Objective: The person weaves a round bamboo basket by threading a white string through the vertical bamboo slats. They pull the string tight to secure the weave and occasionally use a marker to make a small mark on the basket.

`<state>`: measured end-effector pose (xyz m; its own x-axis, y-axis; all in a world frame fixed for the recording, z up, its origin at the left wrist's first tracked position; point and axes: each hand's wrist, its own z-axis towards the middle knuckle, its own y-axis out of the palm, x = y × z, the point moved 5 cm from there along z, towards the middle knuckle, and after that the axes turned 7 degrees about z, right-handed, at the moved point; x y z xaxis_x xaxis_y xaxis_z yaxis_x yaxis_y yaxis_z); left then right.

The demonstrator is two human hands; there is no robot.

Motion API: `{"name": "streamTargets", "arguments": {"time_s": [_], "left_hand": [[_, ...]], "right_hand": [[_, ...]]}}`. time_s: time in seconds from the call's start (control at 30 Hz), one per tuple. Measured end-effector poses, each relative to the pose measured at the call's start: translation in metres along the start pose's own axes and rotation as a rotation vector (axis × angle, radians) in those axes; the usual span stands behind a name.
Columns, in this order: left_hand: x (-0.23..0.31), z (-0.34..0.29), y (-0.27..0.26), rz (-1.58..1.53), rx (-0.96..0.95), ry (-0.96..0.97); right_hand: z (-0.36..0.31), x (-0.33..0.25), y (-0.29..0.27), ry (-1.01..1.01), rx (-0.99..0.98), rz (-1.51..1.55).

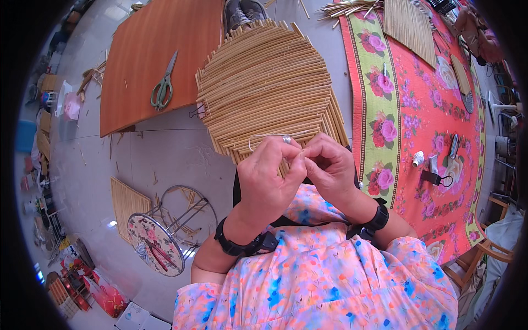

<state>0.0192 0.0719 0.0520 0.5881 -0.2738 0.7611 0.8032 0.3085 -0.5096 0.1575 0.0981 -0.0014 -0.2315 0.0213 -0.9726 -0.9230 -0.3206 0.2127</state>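
Observation:
A stiff mat of pale stalks (269, 82), set side by side and bound with thin thread, rests in front of my lap with its far end near a pair of shoes. My left hand (267, 173) and my right hand (333, 165) meet at its near edge. Both are closed in a pinch, fingertips almost touching, on a fine pale thread. A loop of thread (251, 144) curves out beside my left knuckles. A metal ring or thimble band (286, 139) circles a left finger. The fingertips hide the exact point of the stitch. A binder clip (199, 111) grips the mat's left edge.
Green-handled scissors (162, 93) lie on a brown board (132, 71) at left. A round stool (155, 242) with red-handled pliers lies lower left. On the right, a floral-clothed table (407, 132) bears a stalk panel (410, 27), a thread spool (418, 159) and a black clip (432, 177).

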Motion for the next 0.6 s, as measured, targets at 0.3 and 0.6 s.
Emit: {"name": "streamTargets", "arguments": {"time_s": [0.3,0.6], "left_hand": [[0.0012,0.0001,-0.0004,0.002,-0.002,0.008],[0.0021,0.0013,-0.0011,-0.012,0.000,0.013]], "right_hand": [[0.0007,-0.0004,-0.0005,0.000,0.001,0.004],[0.0015,-0.0011,-0.0004,-0.007,0.003,0.005]]}}
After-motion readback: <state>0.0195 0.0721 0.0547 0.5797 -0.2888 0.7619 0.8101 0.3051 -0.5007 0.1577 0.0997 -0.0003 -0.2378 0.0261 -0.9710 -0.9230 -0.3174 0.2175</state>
